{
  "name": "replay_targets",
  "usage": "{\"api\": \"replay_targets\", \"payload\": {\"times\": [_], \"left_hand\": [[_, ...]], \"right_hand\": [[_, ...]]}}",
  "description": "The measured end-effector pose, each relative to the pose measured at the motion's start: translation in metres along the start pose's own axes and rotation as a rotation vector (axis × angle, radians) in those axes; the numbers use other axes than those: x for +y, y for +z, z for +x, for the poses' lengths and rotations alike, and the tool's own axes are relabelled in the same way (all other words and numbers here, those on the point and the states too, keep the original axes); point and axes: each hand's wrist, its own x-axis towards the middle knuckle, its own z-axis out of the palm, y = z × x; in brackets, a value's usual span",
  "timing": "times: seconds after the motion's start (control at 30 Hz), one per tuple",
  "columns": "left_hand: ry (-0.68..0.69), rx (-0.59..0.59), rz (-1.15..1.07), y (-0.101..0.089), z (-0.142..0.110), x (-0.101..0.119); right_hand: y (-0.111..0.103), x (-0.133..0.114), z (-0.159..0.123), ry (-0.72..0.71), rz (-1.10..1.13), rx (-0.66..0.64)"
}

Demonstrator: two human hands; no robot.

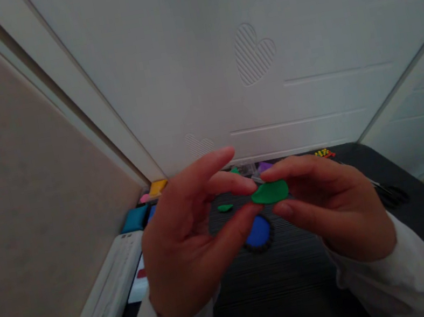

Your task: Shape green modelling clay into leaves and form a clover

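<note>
A flat, leaf-shaped piece of green modelling clay (270,193) is held up over the table between both hands. My left hand (193,238) pinches its narrow left tip between thumb and a finger, while the index finger is raised apart. At the wider right end, my right hand (338,202) has its thumb and fingertips closed on the clay. A smaller green clay leaf (224,208) lies on the dark table beyond the hands. Below the held piece sits a round blue disc with a black scalloped edge (257,231), partly covered by my left thumb.
Left on the dark table (284,288) are a white tray-like object (110,280), a teal packet (134,219) and a yellow packet (157,188). Purple (265,166) and yellow-dotted items (321,153) lie along the back. Black-handled scissors (393,195) rest at right. A white panel (195,63) rises behind.
</note>
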Motion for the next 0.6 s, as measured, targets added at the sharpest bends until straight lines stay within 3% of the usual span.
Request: {"api": "replay_targets", "payload": {"times": [0.37, 0.6], "left_hand": [[0.173, 0.012, -0.040, 0.0037, 0.0012, -0.0048], [0.205, 0.037, -0.013, 0.0044, 0.0010, -0.0062]], "right_hand": [[0.0002, -0.0041, 0.0008, 0.034, 0.009, 0.023], [-0.0023, -0.0035, 0.0015, 0.083, 0.080, 0.024]]}}
